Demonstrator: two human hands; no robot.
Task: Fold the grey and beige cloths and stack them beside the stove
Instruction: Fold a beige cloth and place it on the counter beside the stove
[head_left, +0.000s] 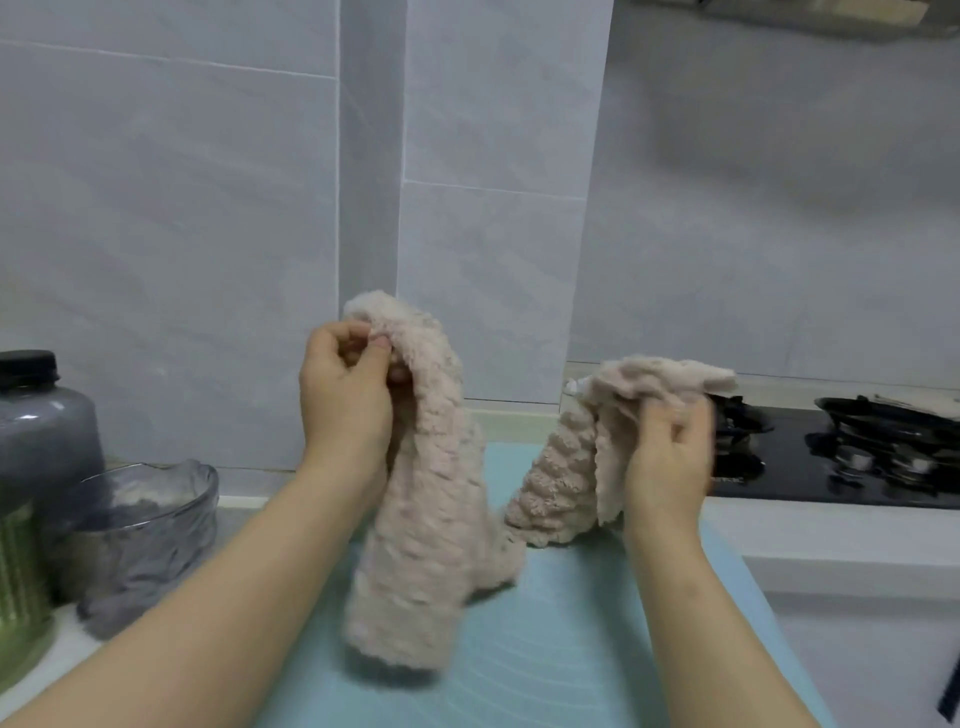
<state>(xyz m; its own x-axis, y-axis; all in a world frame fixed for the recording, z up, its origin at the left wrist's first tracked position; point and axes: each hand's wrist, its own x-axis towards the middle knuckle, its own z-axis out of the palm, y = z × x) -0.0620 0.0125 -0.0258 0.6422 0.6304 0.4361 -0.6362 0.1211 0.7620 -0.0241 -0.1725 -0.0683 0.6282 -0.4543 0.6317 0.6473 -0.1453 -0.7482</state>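
A fluffy beige cloth (431, 493) hangs in the air between my two hands, above a light blue mat (545, 649). My left hand (345, 395) pinches one upper edge of it at the centre. My right hand (667, 457) grips the other end, which bunches up to the right. The cloth's middle sags down to the mat. A grey cloth (135, 561) lies crumpled in and over a glass bowl (156, 499) at the left. The black gas stove (841, 452) sits at the right.
A dark-lidded grey jar (41, 415) and a green container (21, 587) stand at the far left on the counter. Tiled wall runs behind. The white counter edge (831, 540) lies in front of the stove.
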